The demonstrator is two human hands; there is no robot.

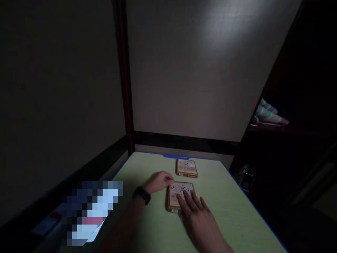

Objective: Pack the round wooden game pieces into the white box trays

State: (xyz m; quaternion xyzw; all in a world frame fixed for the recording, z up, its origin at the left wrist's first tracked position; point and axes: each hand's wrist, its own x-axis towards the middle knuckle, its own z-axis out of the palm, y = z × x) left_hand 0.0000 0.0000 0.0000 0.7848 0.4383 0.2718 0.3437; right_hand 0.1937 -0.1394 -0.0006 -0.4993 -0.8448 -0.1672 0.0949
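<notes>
A flat, cream-covered box (pixel 175 200) with orange edges and dark printed characters lies on the green tabletop in front of me. My right hand (pixel 198 212) lies on its cover from the lower right, fingers outstretched and a little spread. At the box's far left corner is my left hand (pixel 162 180), a dark watch on its wrist. Its fingers are curled in a pinch at that corner, and what is between them is too small to make out. Beyond it, a second matching box (pixel 186 167) lies flat and untouched.
The green table (pixel 229 196) has a blue edge and stands close to grey wall panels (pixel 195 77). A bright, pixelated device (pixel 97 211) is at the left. Cloth items (pixel 268 114) rest on a dark shelf at right, with a clear plastic bag (pixel 246 174) beside the table.
</notes>
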